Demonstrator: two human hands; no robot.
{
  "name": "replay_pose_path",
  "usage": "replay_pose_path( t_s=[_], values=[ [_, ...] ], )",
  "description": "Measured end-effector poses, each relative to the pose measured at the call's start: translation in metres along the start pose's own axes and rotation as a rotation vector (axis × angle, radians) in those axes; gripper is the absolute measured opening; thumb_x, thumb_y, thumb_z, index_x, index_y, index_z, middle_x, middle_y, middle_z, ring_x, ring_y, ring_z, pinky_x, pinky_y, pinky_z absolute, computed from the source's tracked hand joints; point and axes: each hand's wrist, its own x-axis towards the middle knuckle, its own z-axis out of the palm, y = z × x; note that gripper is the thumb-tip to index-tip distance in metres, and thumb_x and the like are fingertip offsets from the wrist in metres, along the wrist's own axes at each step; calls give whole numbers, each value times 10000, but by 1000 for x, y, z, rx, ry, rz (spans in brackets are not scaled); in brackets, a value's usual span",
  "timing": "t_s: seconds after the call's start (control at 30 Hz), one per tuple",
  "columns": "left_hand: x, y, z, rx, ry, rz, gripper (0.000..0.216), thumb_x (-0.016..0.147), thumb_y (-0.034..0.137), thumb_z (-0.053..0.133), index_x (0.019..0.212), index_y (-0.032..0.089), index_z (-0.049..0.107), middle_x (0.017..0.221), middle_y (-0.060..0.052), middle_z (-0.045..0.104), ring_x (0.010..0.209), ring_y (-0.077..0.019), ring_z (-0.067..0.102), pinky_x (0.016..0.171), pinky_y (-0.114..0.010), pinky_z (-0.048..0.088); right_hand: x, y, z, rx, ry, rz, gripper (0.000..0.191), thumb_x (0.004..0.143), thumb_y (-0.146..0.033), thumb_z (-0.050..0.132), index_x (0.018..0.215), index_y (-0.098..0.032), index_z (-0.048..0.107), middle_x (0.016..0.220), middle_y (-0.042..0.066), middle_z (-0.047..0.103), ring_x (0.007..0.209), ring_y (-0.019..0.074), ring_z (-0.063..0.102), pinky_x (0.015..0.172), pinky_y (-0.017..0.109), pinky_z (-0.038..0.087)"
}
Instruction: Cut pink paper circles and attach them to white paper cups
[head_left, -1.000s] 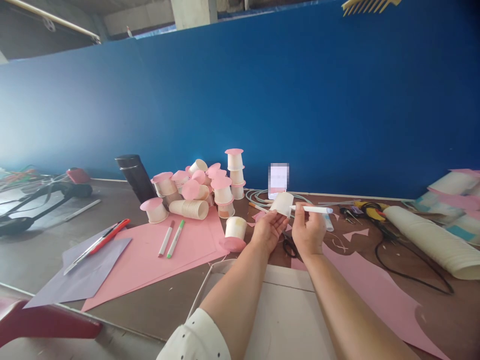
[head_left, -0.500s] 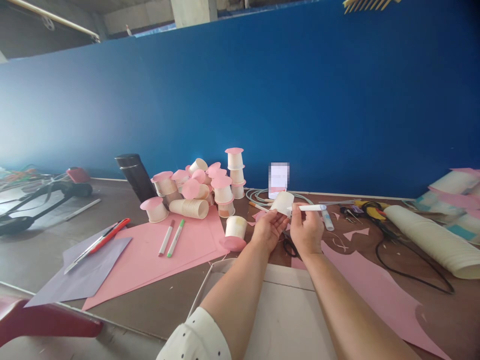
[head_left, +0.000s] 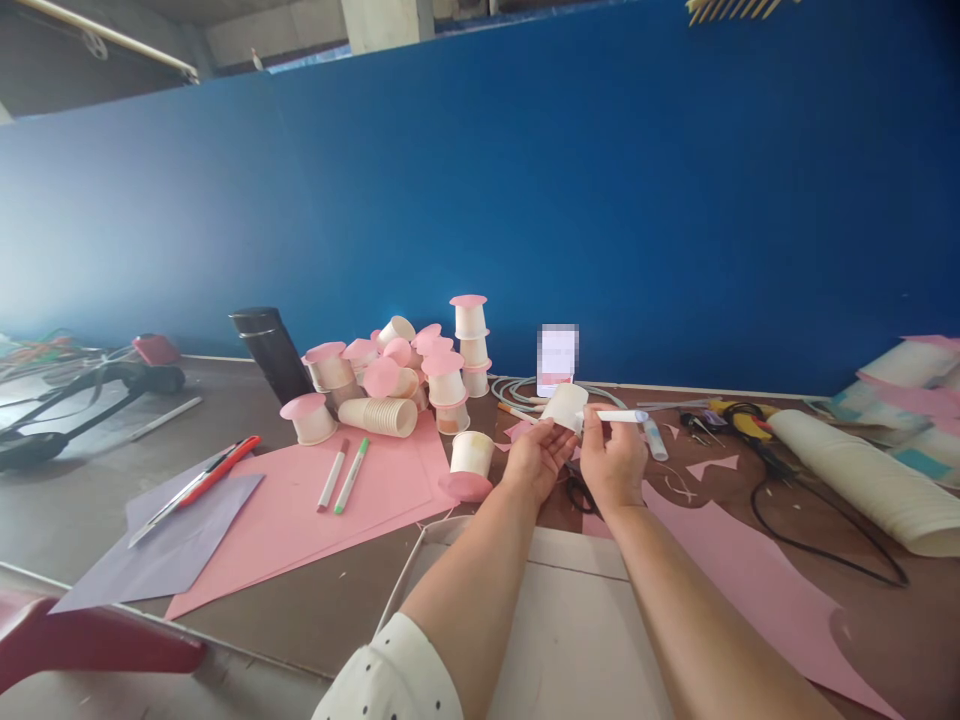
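My left hand (head_left: 534,458) is closed round a small white paper cup (head_left: 565,405), held above the table with its side toward me. My right hand (head_left: 615,462) grips a white glue tube (head_left: 615,416) that lies level, its tip touching the cup's right side. Just left of my hands an upturned paper cup (head_left: 472,455) stands on a pink paper disc (head_left: 466,487). Black scissors (head_left: 577,493) lie on the table under my hands.
A heap of paper cups with pink discs (head_left: 409,370), a black flask (head_left: 271,353), pink sheets (head_left: 300,510) with two markers (head_left: 341,476) and a red cutter (head_left: 214,473) lie left. A long cup stack (head_left: 862,480), black cable (head_left: 810,540) and glue gun (head_left: 739,418) lie right. A white box (head_left: 570,620) sits near me.
The glue tube has slid a little left toward the cup. Both hands have otherwise stayed in place.
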Motion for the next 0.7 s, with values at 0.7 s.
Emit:
replay_pose_path(
  t_s=[0.7],
  values=[
    [1,1,-1,-19,29,-16,53,798,119,561,816,101,607,804,-107,660,723,-156,662,710,-267,559,1,2,0,-3,0,-1,275,908,-354,454,875,-165,650,824,105,685,797,236,625,745,348,459]
  ],
)
